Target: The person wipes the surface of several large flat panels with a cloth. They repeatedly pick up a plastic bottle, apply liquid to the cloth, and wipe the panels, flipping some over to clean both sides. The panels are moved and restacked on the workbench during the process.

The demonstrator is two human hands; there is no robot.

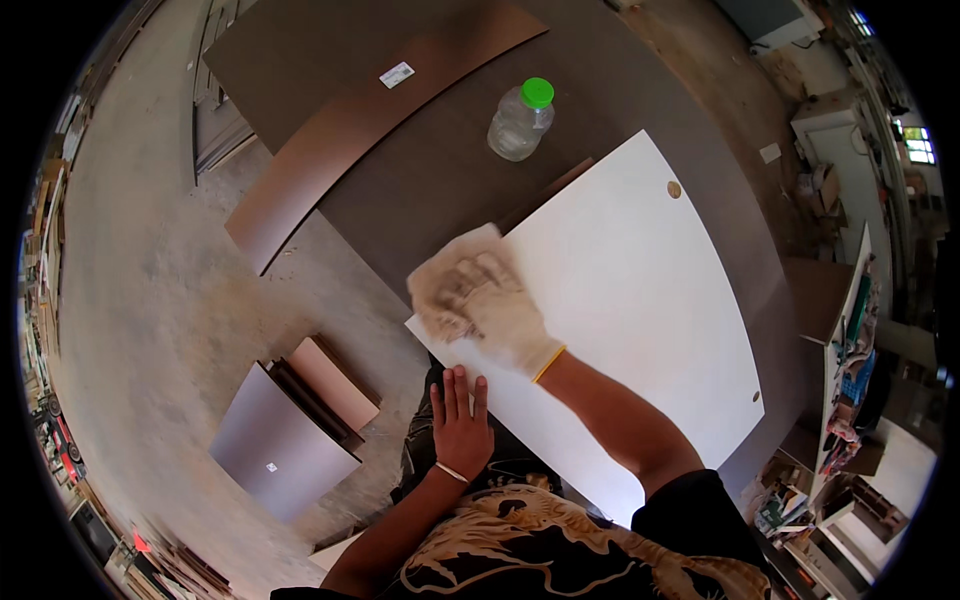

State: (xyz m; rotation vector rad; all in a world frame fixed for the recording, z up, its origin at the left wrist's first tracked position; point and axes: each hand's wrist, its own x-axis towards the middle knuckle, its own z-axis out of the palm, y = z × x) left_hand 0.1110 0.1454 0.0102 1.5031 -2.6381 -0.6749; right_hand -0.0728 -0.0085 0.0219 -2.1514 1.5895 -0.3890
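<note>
1. While its fingers stretch out straight and close together, the bare left hand point(464, 432) grips nothing, fingertips at the near-left edge of the white panel point(640, 290).
2. Gloved and slightly blurred, the right hand point(505, 315) is closed on a beige cloth point(436, 292) over the panel's left corner, the cloth reaching past the edge.
3. On the floor at near left, stacked boards point(280, 445) stand well apart from both hands; the top one bears a tiny label, unreadable.
4. Dark table point(410, 195) runs past the white panel's right edge and opens out beyond its far-left edge, around a clear jar point(518, 130) with a green lid.
5. Farther left, a brown panel point(330, 155) juts over the floor, its white label point(397, 75) too small to read.
</note>
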